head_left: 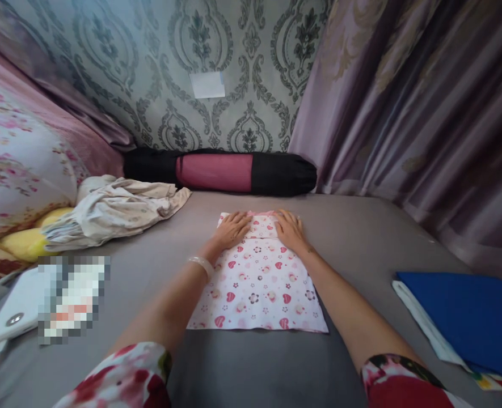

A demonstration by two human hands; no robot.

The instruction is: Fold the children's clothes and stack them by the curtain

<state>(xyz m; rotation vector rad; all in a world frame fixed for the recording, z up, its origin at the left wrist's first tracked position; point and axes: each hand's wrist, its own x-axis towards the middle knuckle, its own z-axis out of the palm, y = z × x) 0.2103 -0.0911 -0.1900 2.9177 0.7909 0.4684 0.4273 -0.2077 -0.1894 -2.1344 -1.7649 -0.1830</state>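
A white cloth printed with red hearts and small flowers [259,283] lies flat on the grey sheet before me. Its far end is folded over into a narrow strip, with a bit of pink edging showing at the top. My left hand [233,229] rests palm down on the left end of that strip, fingers stretched out. On the right end, my right hand [291,228] presses down the same way, its fingers spread. The cloth's near edge is straight and widens toward me. What lies under the palms is hidden.
A black and pink roll bag [214,171] lies along the wall. To the left are a crumpled beige cloth [123,209], a yellow cushion [25,243], a white device with cables [23,303] and a blurred item. Folded blue fabric [459,317] lies at right, below the purple curtain [382,96].
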